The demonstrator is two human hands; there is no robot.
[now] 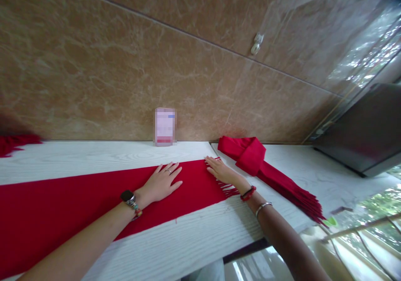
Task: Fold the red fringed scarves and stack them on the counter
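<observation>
I have my left grip palm-down, fingers spread, on the red scarf, which lies flat on the desk and runs leftward from it. My right grip rests flat, fingers nearly together, at the fringed end. Just right of it lies a folded scarf; beyond the left grip, a blurred pink block stands by the wall.
</observation>
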